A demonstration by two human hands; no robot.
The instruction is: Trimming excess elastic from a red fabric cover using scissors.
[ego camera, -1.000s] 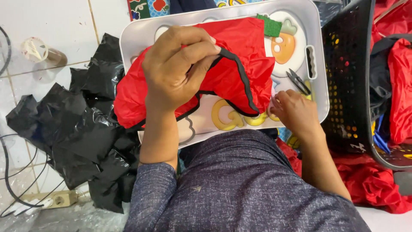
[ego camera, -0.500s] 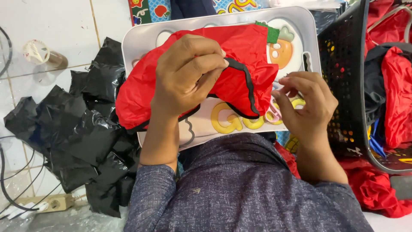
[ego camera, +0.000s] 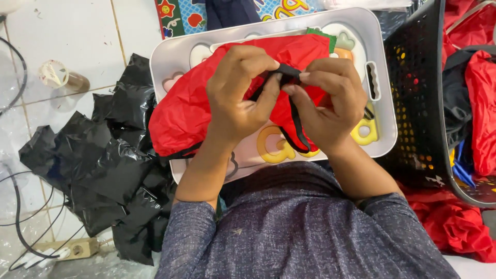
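A red cloth piece with black edging lies bunched over a white tray that rests on my lap. My left hand grips the cloth at its top, thumb and fingers pinched on the black trim. My right hand meets it from the right and pinches the same black trim, which hangs down in a loop below the fingers. The tray's surface carries coloured cartoon shapes, mostly hidden under the cloth and hands.
A pile of black plastic bags lies on the tiled floor at my left. A black perforated basket with red and dark cloth stands at the right. More red cloth lies below it. Cables and a power strip are at lower left.
My right hand rose from the tray's lower right edge to the cloth and took hold of the black trim beside my left hand. The left hand kept its grip.
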